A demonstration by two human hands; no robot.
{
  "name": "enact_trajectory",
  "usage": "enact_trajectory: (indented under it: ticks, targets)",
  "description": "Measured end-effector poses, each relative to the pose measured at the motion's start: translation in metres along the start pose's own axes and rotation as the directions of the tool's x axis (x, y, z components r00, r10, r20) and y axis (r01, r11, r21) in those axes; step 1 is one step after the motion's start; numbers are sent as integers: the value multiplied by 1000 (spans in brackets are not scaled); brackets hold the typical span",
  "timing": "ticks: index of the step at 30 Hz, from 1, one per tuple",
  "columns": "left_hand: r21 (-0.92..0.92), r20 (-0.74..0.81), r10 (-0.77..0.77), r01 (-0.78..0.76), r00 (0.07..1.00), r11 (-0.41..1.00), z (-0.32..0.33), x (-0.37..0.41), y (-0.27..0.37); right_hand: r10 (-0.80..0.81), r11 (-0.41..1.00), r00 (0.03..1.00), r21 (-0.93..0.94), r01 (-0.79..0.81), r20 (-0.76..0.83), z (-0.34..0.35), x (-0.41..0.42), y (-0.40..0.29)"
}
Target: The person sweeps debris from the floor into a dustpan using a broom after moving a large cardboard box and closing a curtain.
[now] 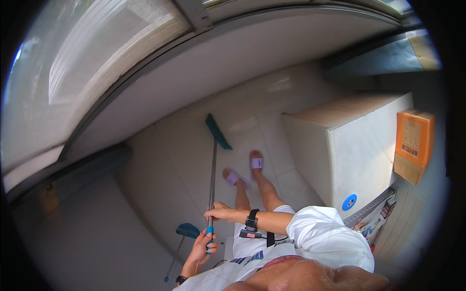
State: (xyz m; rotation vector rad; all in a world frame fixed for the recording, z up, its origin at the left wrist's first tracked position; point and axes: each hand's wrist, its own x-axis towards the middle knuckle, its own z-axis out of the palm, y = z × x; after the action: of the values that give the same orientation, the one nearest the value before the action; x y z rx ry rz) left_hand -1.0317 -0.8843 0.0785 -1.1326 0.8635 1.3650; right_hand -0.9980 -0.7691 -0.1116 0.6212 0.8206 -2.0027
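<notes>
A broom with a teal bristle head (217,131) and a grey metal handle (212,174) stretches out in front of me, its head on the tiled floor beyond my feet. My left hand (204,244) is wrapped around the blue grip at the near end of the handle. Just above that grip, my right hand (218,211) holds the metal shaft. Left of my legs rests a teal dustpan (188,230) with a long thin handle. Both my wrists carry black straps.
A white cabinet (309,145) stands on the right, with a blue disc (349,202) on its surface and an orange cardboard box (413,142) beside it. A low wall (218,62) under sliding windows runs along the far side. My feet wear lilac slippers (257,163).
</notes>
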Motion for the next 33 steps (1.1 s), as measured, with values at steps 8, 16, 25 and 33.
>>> enact_trajectory:
  ticks: [8, 16, 25, 33]
  targets:
    - [158, 182, -17, -12, 983, 987, -10, 65, -4, -74, 987, 924, -163, 13, -374, -60, -37, -3]
    - [-312, 433, 183, -43, 883, 949, -15, 158, 19, -29, 971, 812, -210, -116, -583, -95, 17, -46]
    - [-634, 65, 356, -237, 932, 736, -157, 55, -32, 27, 782, 966, -596, -181, -259, 66, 116, 30]
    - [-613, 271, 422, -183, 865, 768, -133, 85, -47, -114, 650, 915, -726, -225, -386, 33, 105, 24]
